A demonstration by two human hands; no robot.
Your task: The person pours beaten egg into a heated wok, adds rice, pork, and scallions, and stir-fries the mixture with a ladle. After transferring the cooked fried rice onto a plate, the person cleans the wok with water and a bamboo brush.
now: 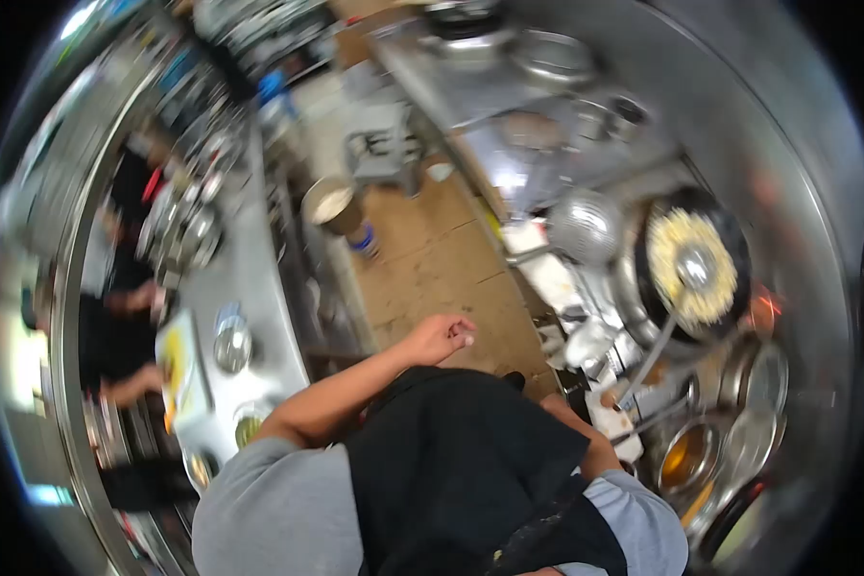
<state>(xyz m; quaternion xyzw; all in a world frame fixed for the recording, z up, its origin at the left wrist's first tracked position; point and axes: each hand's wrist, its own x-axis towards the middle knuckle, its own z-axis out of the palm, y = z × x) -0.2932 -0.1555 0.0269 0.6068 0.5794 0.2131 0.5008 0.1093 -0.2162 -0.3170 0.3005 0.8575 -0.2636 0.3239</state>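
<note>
My left hand (444,338) is held out in front of my dark apron, above the floor. Its fingers are loosely curled and apart, with nothing in them. My right hand (559,408) is low by the edge of the stove, smeared and partly hidden by the apron, so its fingers do not show. Near it, the long handle of a ladle (659,357) slants down from a dark wok (634,274). The ladle's bowl rests amid pale yellow food (718,298), too blurred to name. Beside the wok lies a round perforated strainer (586,228).
A metal bowl of orange liquid (689,457) stands near several pans at lower right. A tan bucket (331,204) and a grey stool (379,144) are on the floor ahead. Along the left runs a steel counter (245,230); beyond it a person's hand (142,382) is at a cutting board (194,370).
</note>
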